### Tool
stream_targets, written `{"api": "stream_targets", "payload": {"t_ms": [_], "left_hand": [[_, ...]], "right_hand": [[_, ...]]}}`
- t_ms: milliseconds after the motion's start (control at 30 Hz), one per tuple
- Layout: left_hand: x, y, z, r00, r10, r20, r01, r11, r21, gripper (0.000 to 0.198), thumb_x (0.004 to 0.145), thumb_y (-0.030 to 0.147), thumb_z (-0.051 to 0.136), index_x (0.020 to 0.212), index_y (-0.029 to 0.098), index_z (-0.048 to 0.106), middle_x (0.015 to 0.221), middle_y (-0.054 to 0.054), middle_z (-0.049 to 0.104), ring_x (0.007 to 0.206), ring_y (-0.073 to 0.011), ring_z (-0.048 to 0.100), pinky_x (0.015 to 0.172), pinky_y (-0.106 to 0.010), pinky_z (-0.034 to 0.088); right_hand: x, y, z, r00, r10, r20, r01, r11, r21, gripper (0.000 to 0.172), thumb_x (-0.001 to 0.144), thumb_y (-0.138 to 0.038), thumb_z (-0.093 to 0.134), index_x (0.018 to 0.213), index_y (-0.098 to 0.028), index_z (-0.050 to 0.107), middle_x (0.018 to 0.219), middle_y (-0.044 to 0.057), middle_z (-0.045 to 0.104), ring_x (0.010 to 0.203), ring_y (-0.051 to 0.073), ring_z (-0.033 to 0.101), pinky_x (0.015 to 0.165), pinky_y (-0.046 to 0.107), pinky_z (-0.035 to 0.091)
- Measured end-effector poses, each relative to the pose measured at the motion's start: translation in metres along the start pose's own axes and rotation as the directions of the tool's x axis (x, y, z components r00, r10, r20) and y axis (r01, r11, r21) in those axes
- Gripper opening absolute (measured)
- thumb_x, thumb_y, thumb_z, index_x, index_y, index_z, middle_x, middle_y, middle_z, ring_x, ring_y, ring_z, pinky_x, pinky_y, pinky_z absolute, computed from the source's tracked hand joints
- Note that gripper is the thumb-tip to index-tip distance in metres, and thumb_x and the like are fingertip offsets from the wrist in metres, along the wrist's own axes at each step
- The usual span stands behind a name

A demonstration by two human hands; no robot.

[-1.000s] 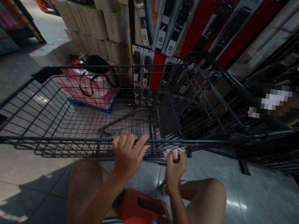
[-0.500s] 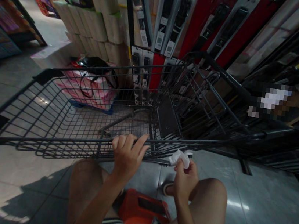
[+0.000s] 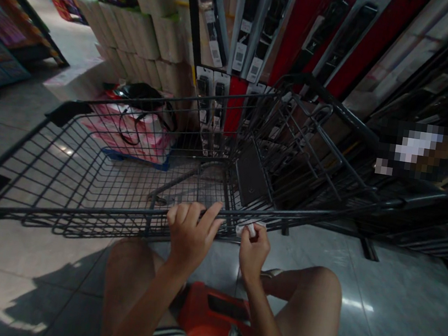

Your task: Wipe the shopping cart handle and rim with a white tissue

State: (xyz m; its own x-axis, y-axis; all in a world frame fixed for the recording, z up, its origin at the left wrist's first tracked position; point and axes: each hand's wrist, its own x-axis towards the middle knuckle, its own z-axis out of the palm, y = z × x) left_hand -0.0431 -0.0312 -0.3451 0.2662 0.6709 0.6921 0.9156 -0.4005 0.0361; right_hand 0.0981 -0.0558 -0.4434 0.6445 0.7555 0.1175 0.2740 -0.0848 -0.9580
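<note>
A dark wire shopping cart stands across in front of my knees, its basket showing bare mesh. My left hand is wrapped over the cart's near top rail, fingers curled around the bar. To its right, my right hand pinches a crumpled white wipe or tissue against the near side of the cart, just below the rail. Part of the wipe is hidden by my fingers. Inside the cart, a dark flap hangs near the handle end.
An orange-red stool or box is between my legs. Beyond the cart are a pink-and-white package stack with a black bag, paper rolls and hanging packaged belts or straps. A dark rack stands at right.
My right hand has moved left and slightly up with the wipe, from beside the cart onto its near side. The left hand stays on the rail. The foot at right has shifted.
</note>
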Motion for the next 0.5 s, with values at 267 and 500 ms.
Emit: {"api": "stream_targets", "payload": {"t_ms": [267,500], "left_hand": [[0.0,0.001,-0.001,1.0,-0.008,-0.01,0.008,1.0,-0.004,0.021,0.081,0.031,0.065,0.099,0.022,0.065,0.075,-0.002,0.055,0.075,-0.0202,0.045,0.079,-0.036,0.031],[0.0,0.001,0.0,1.0,-0.016,-0.003,0.016,1.0,-0.016,0.02,0.081,0.031,0.065,0.099,0.022,0.065,0.075,-0.002,0.055,0.076,-0.0205,0.045,0.079,-0.036,0.031]], "right_hand": [[-0.006,0.01,0.004,0.998,-0.018,0.061,0.022,0.998,-0.057,0.016,0.078,-0.031,0.052,0.085,-0.018,0.059,0.076,0.002,0.061,0.067,0.015,0.052,0.069,0.027,0.04],[-0.018,0.016,-0.015,0.997,0.058,0.051,-0.056,0.997,-0.046,0.018,0.074,-0.033,0.057,0.078,-0.015,0.062,0.066,0.0,0.06,0.06,0.014,0.052,0.06,0.026,0.041]]}}
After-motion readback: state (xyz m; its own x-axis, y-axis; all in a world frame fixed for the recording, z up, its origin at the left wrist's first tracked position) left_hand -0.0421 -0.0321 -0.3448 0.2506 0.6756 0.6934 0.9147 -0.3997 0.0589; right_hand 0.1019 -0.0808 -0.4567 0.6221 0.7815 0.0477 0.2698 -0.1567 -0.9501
